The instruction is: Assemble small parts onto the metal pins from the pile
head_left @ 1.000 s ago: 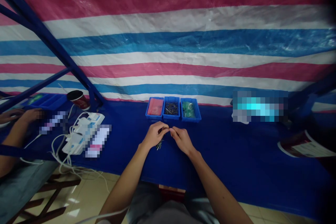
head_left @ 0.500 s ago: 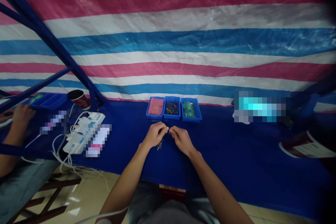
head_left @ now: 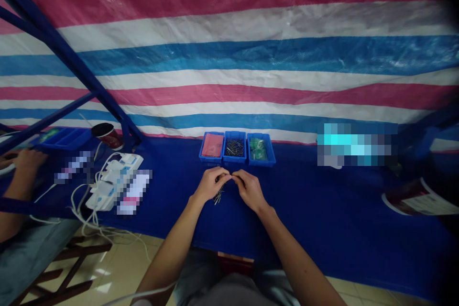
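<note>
Perhaps nails [head_left: 217,197] beside left hand [head_left: 211,184]

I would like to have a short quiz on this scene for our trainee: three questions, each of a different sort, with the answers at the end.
1. Multiple choice. Which of the three blue bins holds the green items?
a) the left
b) the middle
c) the right

2. True or false. The white power strip lies to the left of the bins.

3. Short answer. Close to which hand do loose slender pieces show?

Key
1: c.
2: True.
3: The left hand; whether it holds them or they lie on the table cannot be told.
</note>
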Demonstrator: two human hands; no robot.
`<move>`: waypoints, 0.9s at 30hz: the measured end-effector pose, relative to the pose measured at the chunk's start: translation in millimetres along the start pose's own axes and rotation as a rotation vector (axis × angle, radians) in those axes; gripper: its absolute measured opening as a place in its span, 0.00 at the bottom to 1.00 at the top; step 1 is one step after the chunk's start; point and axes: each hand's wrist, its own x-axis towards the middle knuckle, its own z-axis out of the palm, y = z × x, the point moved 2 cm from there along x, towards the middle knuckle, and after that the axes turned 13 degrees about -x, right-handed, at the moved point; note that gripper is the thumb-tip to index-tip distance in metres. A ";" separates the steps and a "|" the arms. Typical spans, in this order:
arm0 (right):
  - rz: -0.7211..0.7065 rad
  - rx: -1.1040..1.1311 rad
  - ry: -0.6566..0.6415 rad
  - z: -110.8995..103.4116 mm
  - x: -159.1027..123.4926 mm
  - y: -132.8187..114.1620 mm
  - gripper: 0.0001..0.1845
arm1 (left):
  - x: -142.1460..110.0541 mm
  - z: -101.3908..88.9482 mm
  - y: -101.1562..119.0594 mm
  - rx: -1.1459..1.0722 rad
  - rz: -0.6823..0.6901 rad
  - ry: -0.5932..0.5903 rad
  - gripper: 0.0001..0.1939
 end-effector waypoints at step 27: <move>-0.040 -0.031 -0.034 2.2 -0.9 1.9 0.11 | -0.4 -1.2 1.6 0.062 0.052 0.012 0.12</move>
